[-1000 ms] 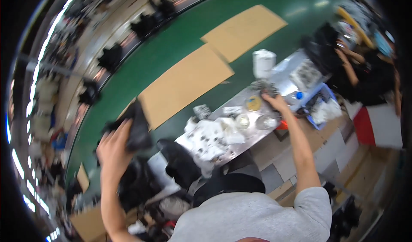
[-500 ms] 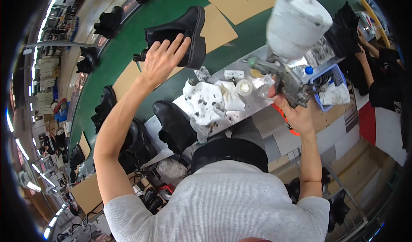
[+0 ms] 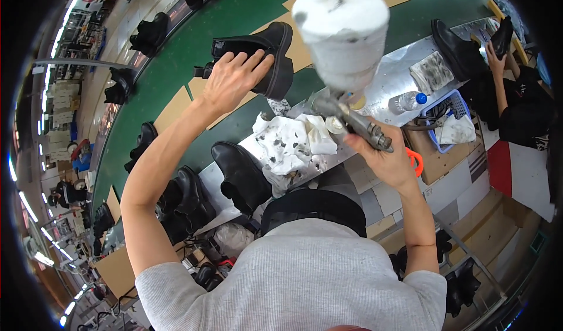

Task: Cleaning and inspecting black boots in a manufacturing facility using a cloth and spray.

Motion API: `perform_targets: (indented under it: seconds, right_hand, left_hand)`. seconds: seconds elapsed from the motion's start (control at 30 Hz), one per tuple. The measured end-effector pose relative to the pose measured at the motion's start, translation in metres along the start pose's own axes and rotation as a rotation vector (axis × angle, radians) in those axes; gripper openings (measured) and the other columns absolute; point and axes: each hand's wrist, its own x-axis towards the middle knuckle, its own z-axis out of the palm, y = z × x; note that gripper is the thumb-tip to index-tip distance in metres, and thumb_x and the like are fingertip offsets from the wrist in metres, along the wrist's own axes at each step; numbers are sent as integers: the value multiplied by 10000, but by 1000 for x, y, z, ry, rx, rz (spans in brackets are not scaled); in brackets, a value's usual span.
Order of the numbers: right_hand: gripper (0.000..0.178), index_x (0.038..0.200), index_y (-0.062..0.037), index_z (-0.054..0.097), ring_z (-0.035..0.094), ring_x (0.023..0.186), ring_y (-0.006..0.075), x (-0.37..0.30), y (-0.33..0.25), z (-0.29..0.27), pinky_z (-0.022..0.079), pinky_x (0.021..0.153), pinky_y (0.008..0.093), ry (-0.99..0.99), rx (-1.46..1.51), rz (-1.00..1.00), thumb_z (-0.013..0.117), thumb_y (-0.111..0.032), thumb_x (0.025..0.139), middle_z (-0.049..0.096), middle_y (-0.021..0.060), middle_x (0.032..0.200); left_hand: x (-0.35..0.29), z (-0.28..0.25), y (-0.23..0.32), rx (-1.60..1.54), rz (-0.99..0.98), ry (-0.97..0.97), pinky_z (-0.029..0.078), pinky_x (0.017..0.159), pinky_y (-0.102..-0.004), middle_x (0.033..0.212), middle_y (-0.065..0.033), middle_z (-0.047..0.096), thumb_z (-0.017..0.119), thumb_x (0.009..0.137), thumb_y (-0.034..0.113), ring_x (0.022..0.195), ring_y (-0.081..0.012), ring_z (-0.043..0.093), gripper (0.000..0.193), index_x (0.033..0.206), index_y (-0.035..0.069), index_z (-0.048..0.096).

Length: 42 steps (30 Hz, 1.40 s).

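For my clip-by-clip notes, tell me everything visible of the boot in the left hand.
The boot is black, smooth and slightly shiny like leather, with a thick, chunky black sole. It is held over the green table, tipped so the sole faces right, the toe points away from the person and the shaft extends left, with a small tab jutting out. The left hand grips it, fingers across its side.

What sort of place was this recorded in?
Most likely a shoe factory or workshop: the left hand holds a black boot, the right hand grips what looks like a spray gun, and more dark boots stand around the long green work surface.
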Motion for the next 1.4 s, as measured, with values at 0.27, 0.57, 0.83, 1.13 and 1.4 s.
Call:
perform_targets:
  seconds: [0.27,0.57,0.83,1.13,1.4]
  right_hand:
    - [380,1048,67,608,590,668,156,-9,-9,5,464,629,279,-88,-69,36,726,-195,799,643,160,784]
    - [369,1033,70,614,615,690,189,-6,-20,11,470,637,295,-120,-99,49,738,-171,782,643,167,793]
    - [374,1054,58,607,652,773,263,-11,-26,20,488,694,320,-129,-146,-48,731,-166,781,653,196,890]
    - [384,1074,78,597,618,723,209,-3,-19,24,471,653,293,33,-163,-113,719,-160,799,645,165,834]
    - [398,1067,97,597,652,797,273,1,-21,23,487,713,328,44,-110,-25,707,-187,810,648,227,896]
  left_hand:
    - [19,-5,-16,-263,-129,-289,476,626,-373,810,-92,642,748,547,146,757,-290,628,416,934,92,604]
    - [30,-5,-34,-442,-166,-591,514,624,-403,754,-86,664,840,402,250,739,-284,655,486,823,91,656]
    - [20,62,-65,-1066,-253,-830,549,640,-355,852,-120,697,877,444,142,743,-248,676,547,935,0,682]
    - [27,37,-56,-867,-95,-596,535,625,-364,817,-128,688,864,453,211,715,-269,670,521,922,69,685]
    - [1,6,-16,-258,-75,-247,472,633,-374,755,-75,618,670,635,92,772,-238,637,293,915,76,590]
